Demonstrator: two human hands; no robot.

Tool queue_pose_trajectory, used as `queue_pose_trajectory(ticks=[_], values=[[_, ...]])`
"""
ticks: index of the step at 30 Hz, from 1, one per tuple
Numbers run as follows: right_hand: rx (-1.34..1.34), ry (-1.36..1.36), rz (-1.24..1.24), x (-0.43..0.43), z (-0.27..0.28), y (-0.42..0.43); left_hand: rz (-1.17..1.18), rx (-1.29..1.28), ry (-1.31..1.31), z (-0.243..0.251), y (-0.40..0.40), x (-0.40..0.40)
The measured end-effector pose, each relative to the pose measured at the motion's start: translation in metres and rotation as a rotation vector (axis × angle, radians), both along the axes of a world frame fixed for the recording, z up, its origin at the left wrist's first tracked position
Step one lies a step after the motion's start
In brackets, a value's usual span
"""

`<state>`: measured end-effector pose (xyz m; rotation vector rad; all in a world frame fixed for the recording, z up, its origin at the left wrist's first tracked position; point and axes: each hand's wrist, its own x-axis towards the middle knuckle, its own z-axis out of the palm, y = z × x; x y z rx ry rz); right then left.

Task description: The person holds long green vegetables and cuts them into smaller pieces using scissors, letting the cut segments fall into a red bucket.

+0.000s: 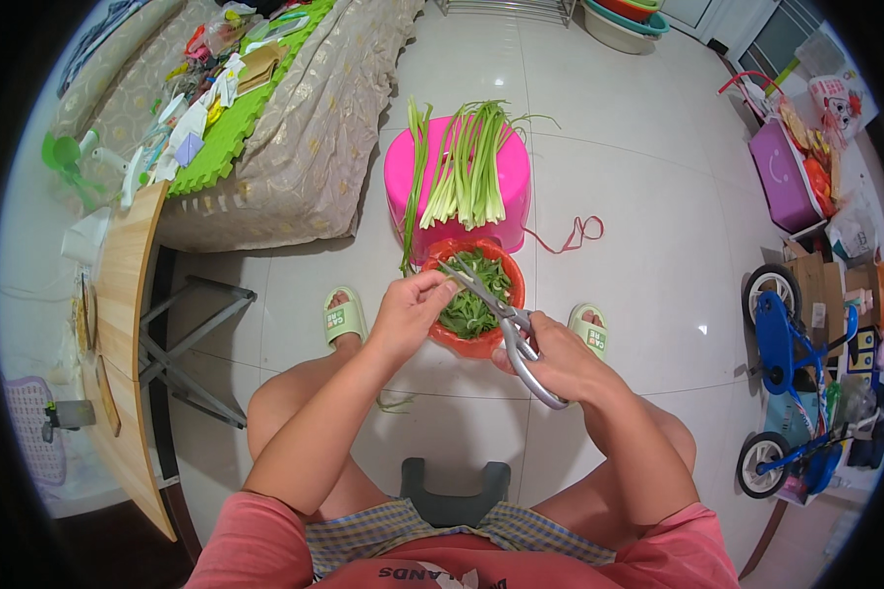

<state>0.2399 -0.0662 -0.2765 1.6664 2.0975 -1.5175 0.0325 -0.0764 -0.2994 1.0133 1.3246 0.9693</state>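
My left hand [411, 308] pinches a small pale-green piece of stalk between thumb and fingers, over a red bowl [457, 346] that looks plastic-lined. Cut leafy greens [471, 316] fill the bowl. Grey-handled kitchen scissors [517, 344] are in my right hand [566, 361], their blades apart and pointing up-left, near the left fingertips. Just beyond the bowl stands a pink plastic stool [514, 173]. A bundle of long green stalks [479, 166] with pale ends lies across its top. Further stalks [415, 169] hang over the stool's left edge towards the bowl.
A red ribbon [571, 235] lies on the tiled floor right of the stool. To the left are a cloth-covered bed [295, 140] and a wooden folding table [129, 294]. A blue balance bike [777, 346] stands at right, near a purple bin [784, 173].
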Motion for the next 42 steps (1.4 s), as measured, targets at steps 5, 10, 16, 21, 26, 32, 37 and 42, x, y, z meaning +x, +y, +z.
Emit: queue_pose_trajectory(ticks=[5,10,16,21,26,32,37,42], values=[[-0.021,0.009,-0.011,0.000,-0.001,-0.001,-0.006,-0.172,-0.131,0.004,0.000,-0.003],[-0.082,0.044,0.045,0.004,-0.003,-0.001,0.042,-0.360,-0.244,0.008,0.003,-0.005],[-0.055,0.051,0.029,0.004,-0.005,0.000,-0.030,-0.231,-0.035,0.006,0.002,-0.003],[-0.074,0.014,0.033,0.003,0.001,0.001,-0.049,-0.216,-0.017,0.000,0.003,-0.003],[-0.087,-0.014,0.031,0.003,0.005,0.001,-0.042,-0.220,-0.029,-0.001,0.002,-0.002],[-0.108,-0.031,0.055,0.001,0.011,-0.001,-0.085,-0.242,-0.032,-0.005,0.003,-0.004],[-0.095,-0.130,0.053,0.001,0.009,-0.006,-0.117,-0.380,-0.101,-0.010,0.005,-0.003],[-0.080,-0.120,0.039,0.006,-0.002,-0.010,-0.139,-0.447,-0.152,-0.016,0.006,-0.002]])
